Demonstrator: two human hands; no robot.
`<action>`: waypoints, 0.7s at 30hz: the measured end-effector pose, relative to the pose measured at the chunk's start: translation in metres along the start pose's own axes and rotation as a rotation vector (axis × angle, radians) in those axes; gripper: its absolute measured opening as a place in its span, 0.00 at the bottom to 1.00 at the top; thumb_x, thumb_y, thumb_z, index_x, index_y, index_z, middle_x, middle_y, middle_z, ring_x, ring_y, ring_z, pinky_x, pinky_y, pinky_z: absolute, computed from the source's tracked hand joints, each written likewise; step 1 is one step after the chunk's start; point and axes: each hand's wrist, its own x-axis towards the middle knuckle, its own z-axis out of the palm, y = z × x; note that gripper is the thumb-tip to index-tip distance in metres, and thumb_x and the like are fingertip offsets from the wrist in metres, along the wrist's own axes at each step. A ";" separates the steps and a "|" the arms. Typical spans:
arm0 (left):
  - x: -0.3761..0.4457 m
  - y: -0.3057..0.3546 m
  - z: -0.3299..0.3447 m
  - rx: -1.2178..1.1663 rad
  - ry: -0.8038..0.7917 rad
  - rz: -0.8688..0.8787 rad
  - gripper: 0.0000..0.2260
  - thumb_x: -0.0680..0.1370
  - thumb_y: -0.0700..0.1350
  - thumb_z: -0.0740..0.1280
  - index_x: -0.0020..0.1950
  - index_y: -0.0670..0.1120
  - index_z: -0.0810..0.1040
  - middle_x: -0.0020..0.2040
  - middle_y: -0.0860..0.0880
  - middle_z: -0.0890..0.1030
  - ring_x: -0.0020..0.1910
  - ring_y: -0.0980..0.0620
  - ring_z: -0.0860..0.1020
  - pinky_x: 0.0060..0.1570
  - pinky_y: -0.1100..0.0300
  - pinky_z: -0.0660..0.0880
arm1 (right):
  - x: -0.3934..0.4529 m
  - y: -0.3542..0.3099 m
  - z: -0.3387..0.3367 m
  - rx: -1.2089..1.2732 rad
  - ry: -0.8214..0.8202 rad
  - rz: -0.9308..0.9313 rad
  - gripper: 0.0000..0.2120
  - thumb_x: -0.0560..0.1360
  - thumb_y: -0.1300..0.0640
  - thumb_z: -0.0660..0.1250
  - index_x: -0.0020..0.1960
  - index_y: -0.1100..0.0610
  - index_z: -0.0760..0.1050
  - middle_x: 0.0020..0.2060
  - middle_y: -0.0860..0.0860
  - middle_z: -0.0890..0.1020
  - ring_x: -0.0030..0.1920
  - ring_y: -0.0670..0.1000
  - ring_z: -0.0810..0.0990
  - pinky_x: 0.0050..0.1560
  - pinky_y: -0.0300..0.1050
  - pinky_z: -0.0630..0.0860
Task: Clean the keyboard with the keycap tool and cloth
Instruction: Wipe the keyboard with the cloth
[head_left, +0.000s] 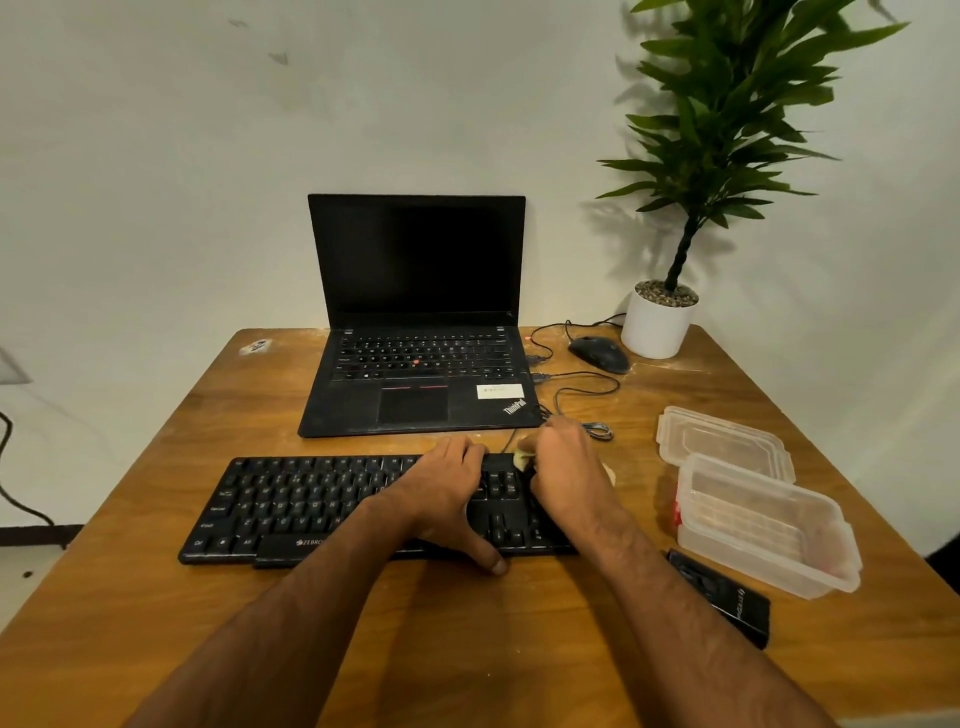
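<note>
Here the black keyboard lies flat on the wooden table, and everything else is easiest placed from it. The left hand rests palm down across its right-of-centre keys, fingers spread and fairly straight, the thumb reaching over the near edge to the table. The right hand sits over the keyboard's far right end with its fingers curled; a pale yellowish scrap of cloth peeks out by the fingertips at the keyboard's far edge, and it seems to be pinched there, though the hand hides most of it. Just behind the keyboard stands an open laptop with a dark screen. Behind and to the right of the keyboard are a wired mouse and a potted plant. To the keyboard's right sit clear plastic containers, and near its right front corner lies a small black case.
</note>
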 end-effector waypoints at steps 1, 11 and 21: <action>0.000 0.000 0.000 -0.003 -0.005 -0.002 0.61 0.60 0.72 0.78 0.81 0.46 0.53 0.76 0.48 0.60 0.74 0.48 0.61 0.77 0.51 0.62 | -0.001 0.005 -0.002 0.016 0.008 0.044 0.14 0.75 0.61 0.71 0.60 0.54 0.81 0.59 0.53 0.78 0.61 0.52 0.75 0.62 0.49 0.76; 0.001 -0.001 0.002 0.001 -0.002 0.006 0.61 0.60 0.73 0.77 0.82 0.45 0.53 0.76 0.46 0.60 0.74 0.47 0.61 0.77 0.51 0.62 | -0.007 0.023 -0.006 0.113 -0.010 0.234 0.04 0.75 0.60 0.72 0.49 0.55 0.82 0.45 0.50 0.83 0.47 0.49 0.81 0.49 0.47 0.82; 0.002 0.000 0.002 -0.007 -0.014 0.003 0.61 0.61 0.72 0.78 0.81 0.44 0.53 0.76 0.47 0.60 0.74 0.47 0.61 0.78 0.49 0.61 | -0.040 0.037 -0.021 0.170 -0.043 0.322 0.08 0.77 0.59 0.71 0.55 0.55 0.82 0.50 0.48 0.84 0.45 0.43 0.79 0.45 0.36 0.75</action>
